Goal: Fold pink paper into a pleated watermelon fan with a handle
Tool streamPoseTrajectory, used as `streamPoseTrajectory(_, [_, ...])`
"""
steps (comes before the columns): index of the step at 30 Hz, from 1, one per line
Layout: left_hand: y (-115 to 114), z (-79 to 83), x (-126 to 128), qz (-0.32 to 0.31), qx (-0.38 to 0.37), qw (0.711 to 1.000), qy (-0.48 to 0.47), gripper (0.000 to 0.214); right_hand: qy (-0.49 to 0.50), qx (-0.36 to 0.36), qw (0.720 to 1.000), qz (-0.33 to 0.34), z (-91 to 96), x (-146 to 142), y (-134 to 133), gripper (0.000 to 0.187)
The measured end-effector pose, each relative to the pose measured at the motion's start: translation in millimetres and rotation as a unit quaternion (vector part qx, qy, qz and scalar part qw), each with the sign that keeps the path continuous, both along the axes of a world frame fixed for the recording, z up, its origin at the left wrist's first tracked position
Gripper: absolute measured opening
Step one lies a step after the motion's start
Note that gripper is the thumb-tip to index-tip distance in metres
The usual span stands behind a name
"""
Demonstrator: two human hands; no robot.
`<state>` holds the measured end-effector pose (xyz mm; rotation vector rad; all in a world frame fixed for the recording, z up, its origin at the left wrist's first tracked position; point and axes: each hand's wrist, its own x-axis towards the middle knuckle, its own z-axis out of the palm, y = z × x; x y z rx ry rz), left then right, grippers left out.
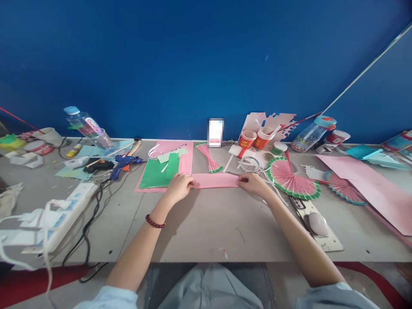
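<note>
A long pink paper strip [215, 180] lies flat across the table in front of me. My left hand [180, 187] pinches its left end, fingers closed, with a bit of green showing at the fingertips. At the right end, my right hand [252, 184] has its fingers closed on the same strip. Just behind the strip is a pleated pink and green paper piece [210, 159], narrow in the middle. Green paper sheets [157, 175] rest on a larger pink sheet [188, 150] beside my left hand. A pleated watermelon-coloured fan [291, 178] lies to the right of my right hand.
On the left are a glue gun [124, 166], a power strip [69, 214] with cables and a tilted bottle [88, 126]. Paper cups [247, 138], a phone [215, 132] and a drink bottle [313, 134] stand along the blue wall. A computer mouse [318, 224] sits at the right.
</note>
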<state>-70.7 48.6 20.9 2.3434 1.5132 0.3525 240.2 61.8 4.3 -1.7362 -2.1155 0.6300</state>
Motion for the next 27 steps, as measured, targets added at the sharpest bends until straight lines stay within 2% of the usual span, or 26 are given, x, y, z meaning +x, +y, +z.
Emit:
streamPoseTrajectory(16, [0, -1.5, -1, -0.002, 0.005, 1.000, -0.006, 0.019, -0.001, -0.007, 1.000, -0.008, 4.4, -1, -4, 0.014])
streamPoseTrajectory(22, [-1, 0.4, 0, -0.003, 0.002, 1.000, -0.005, 0.019, -0.010, 0.020, 1.000, -0.006, 1.9, -2, -8, 0.012])
streamPoseTrajectory(27, [0, -5.5, 0, -0.014, 0.011, 1.000, 0.000, 0.018, -0.052, 0.045, 0.998, 0.009, -5.7, -5, -13, 0.008])
